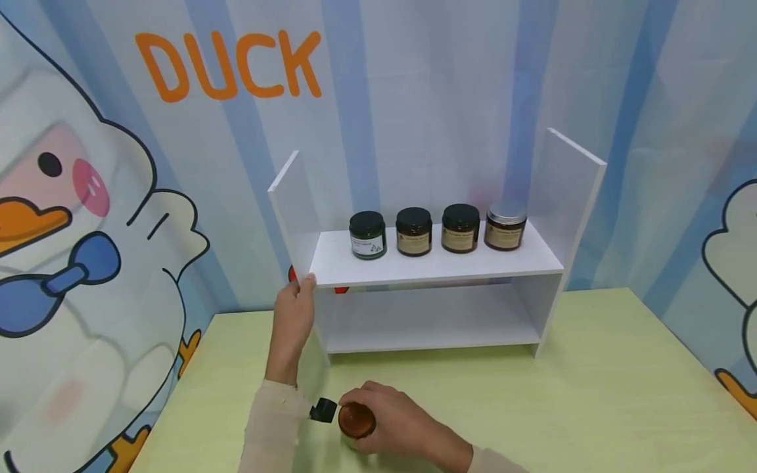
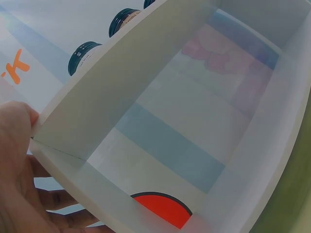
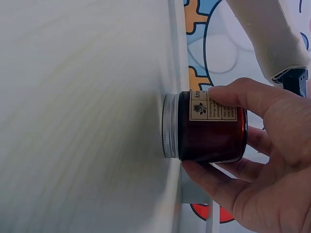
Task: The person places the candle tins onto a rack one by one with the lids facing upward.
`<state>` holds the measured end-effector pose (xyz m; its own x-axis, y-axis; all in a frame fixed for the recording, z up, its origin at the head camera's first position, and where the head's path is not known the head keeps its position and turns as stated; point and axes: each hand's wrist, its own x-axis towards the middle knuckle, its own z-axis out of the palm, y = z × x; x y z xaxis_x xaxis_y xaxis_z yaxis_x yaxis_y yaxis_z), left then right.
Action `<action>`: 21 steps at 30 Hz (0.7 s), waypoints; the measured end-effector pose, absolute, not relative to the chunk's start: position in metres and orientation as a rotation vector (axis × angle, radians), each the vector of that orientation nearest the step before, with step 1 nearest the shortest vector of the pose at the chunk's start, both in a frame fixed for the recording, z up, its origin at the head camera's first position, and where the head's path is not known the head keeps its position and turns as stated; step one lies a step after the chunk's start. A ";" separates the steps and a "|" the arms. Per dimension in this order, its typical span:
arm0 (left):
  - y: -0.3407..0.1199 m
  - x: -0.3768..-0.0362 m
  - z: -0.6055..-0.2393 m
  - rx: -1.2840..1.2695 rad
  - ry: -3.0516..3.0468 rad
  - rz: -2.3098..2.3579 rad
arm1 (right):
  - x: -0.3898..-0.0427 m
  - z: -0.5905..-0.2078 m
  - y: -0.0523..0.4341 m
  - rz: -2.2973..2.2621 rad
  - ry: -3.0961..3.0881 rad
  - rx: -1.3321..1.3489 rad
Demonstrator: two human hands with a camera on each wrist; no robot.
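amber glass jar (image 1: 357,420) stands lid-down on the green table (image 1: 591,394), the right hand (image 1: 393,420) curled round it from above. well ahead, the left hand (image 1: 294,315) grips the white shelf's (image 1: 437,266) left side panel, thumb in front.

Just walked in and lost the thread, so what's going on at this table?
A person steadies a white shelf with the left hand on its left side panel. The right hand grips an amber jar standing lid-down on the green table. Four more jars stand in a row on the upper shelf board.
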<state>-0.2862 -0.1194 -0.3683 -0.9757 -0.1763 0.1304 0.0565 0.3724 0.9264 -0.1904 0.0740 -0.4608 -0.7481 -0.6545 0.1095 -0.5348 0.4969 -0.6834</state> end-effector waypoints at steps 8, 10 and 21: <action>-0.120 -0.284 -0.367 0.100 -2.439 -1.629 | -0.186 -0.461 0.073 -1.091 2.615 -1.040; -0.120 -0.284 -0.366 0.095 -2.439 -1.631 | -0.186 -0.461 0.073 -1.096 2.613 -1.035; -0.120 -0.284 -0.366 0.083 -2.420 -1.647 | -0.183 -0.451 0.071 -0.958 2.669 -0.984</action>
